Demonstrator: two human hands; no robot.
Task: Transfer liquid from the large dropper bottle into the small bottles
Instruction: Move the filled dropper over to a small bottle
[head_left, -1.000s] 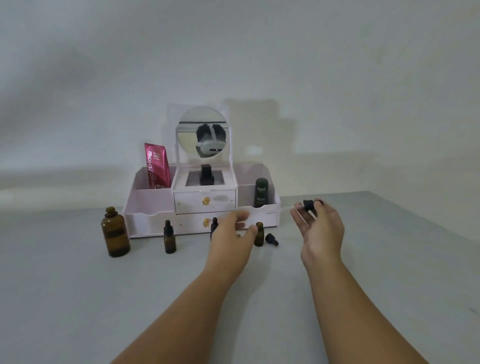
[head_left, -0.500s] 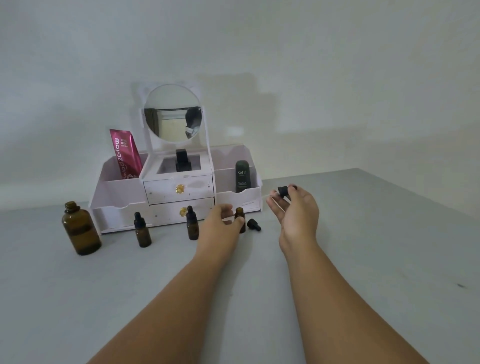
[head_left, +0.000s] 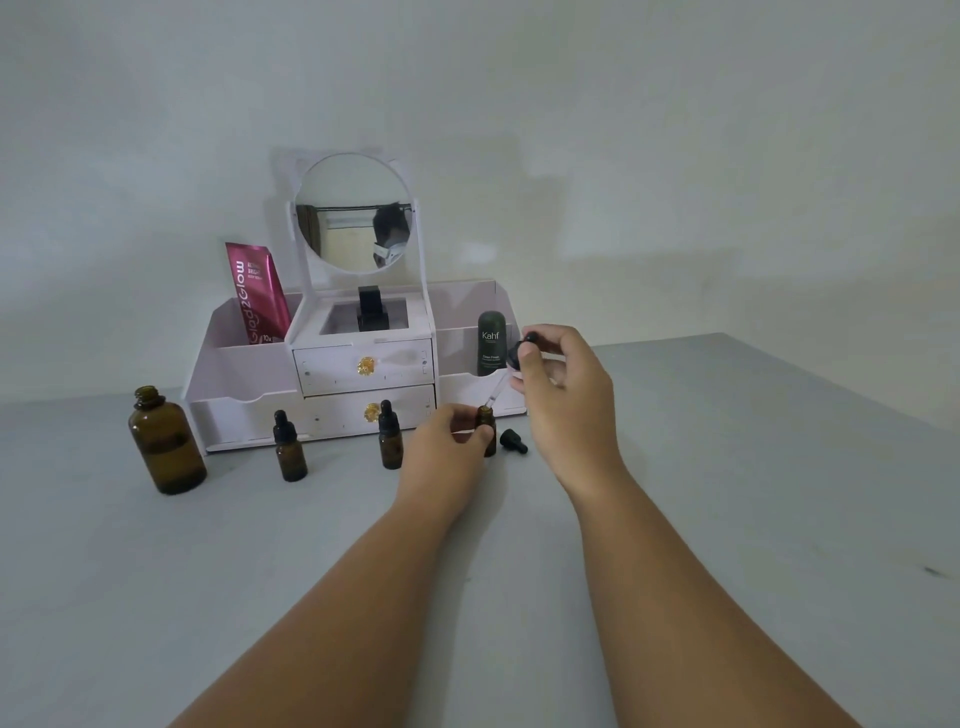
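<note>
The large amber bottle (head_left: 165, 446) stands uncapped at the left of the table. Two small amber bottles (head_left: 290, 447) (head_left: 390, 437) with black dropper caps stand in front of the organizer. A third small bottle (head_left: 487, 422) stands open, and my left hand (head_left: 451, 446) grips it. My right hand (head_left: 563, 400) pinches the black bulb of the large dropper (head_left: 511, 371), tilted so its glass tip points into that open bottle's mouth. A small black dropper cap (head_left: 513, 441) lies on the table just right of that bottle.
A white organizer (head_left: 244, 374) with two drawers and a round mirror (head_left: 354, 213) stands at the back against the wall. It holds a pink tube (head_left: 257, 293) on the left and a dark green Kahf bottle (head_left: 490, 343) on the right. Grey tabletop (head_left: 753, 467) spreads out to the right.
My right hand turned over and brought the dropper down so its tip points at the open small bottle. My left hand closed around that bottle. The camera view shifted.
</note>
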